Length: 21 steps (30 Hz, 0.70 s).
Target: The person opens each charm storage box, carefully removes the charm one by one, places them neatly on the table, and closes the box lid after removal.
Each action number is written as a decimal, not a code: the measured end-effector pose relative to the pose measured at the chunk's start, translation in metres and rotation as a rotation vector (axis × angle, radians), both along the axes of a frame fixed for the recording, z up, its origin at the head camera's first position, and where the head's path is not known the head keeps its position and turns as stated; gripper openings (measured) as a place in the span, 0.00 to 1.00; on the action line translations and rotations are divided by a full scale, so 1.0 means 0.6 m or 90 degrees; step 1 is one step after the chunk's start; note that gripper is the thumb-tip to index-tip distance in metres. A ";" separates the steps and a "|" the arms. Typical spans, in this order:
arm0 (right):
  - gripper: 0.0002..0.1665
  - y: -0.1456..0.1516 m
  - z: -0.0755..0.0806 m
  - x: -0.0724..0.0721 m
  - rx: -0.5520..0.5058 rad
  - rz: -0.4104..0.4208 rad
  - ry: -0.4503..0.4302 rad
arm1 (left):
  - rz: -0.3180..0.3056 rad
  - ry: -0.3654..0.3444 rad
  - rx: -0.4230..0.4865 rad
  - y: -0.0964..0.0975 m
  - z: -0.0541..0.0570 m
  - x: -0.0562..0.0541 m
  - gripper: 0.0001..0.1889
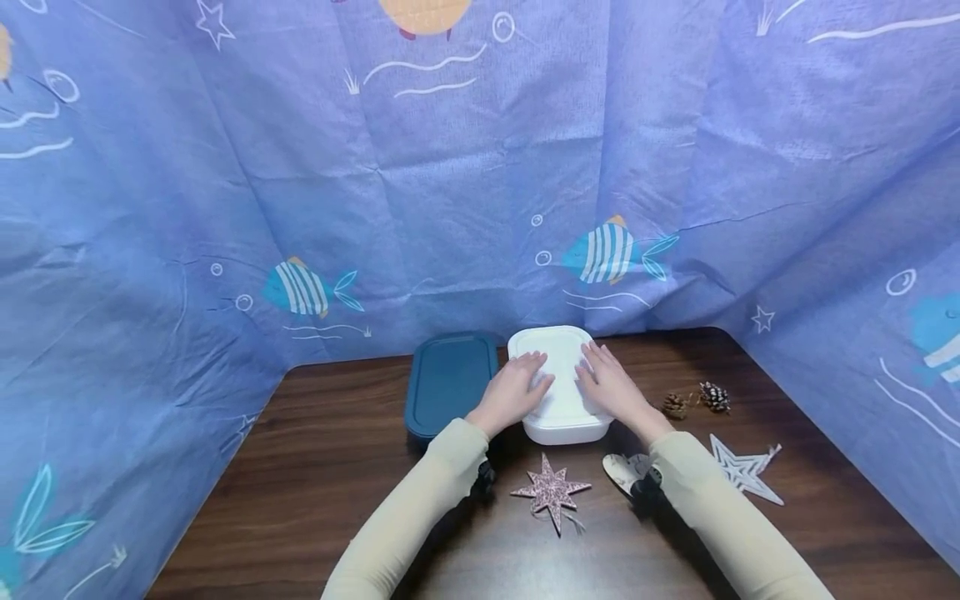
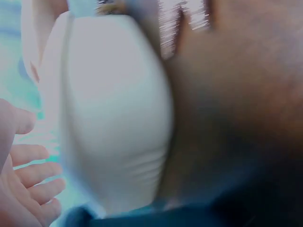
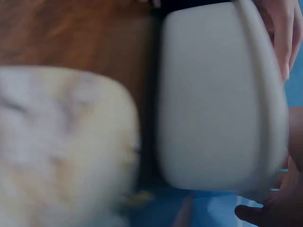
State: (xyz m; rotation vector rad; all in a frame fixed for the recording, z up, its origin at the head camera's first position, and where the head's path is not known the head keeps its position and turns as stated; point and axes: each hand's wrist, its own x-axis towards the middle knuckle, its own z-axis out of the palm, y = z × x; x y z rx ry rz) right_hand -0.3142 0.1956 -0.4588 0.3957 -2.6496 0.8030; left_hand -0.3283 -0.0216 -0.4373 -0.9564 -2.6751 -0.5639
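Observation:
A lidded white container (image 1: 564, 432) stands toward the back of the table. Over the left part of its lid lies my left hand (image 1: 513, 393), fingers extended. On the other side, my right hand (image 1: 617, 390) has its fingers spread at the lid's right edge. Whether either palm presses the lid cannot be made out. Both wrist views catch the container's white side wall (image 2: 113, 104) from close by, blurred. In the left wrist view my left hand's fingers stay loosely straight beside it. The right hand is partly cut off in the right wrist view.
Left of the white container is a dark blue lidded container (image 1: 452, 383). A pink glitter star (image 1: 551, 490) lies in front. A pale patterned oval piece (image 1: 619, 473) sits partly under the right wrist. Two pine cones (image 1: 714, 397) and a white star (image 1: 742, 469) lie to the right.

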 end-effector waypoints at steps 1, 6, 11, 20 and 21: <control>0.32 0.003 0.010 0.000 -0.006 0.000 0.017 | 0.004 0.005 0.008 -0.006 0.012 -0.001 0.28; 0.32 0.021 0.092 0.007 -0.034 -0.003 0.075 | 0.015 0.069 0.043 -0.053 0.101 -0.003 0.28; 0.33 0.042 0.192 0.029 -0.060 -0.011 0.169 | 0.037 0.163 0.083 -0.122 0.208 0.010 0.29; 0.33 0.101 0.281 0.076 -0.037 -0.051 0.328 | 0.117 0.337 0.126 -0.276 0.298 0.039 0.33; 0.35 0.109 0.280 0.078 -0.027 -0.061 0.321 | 0.138 0.354 0.121 -0.296 0.298 0.041 0.34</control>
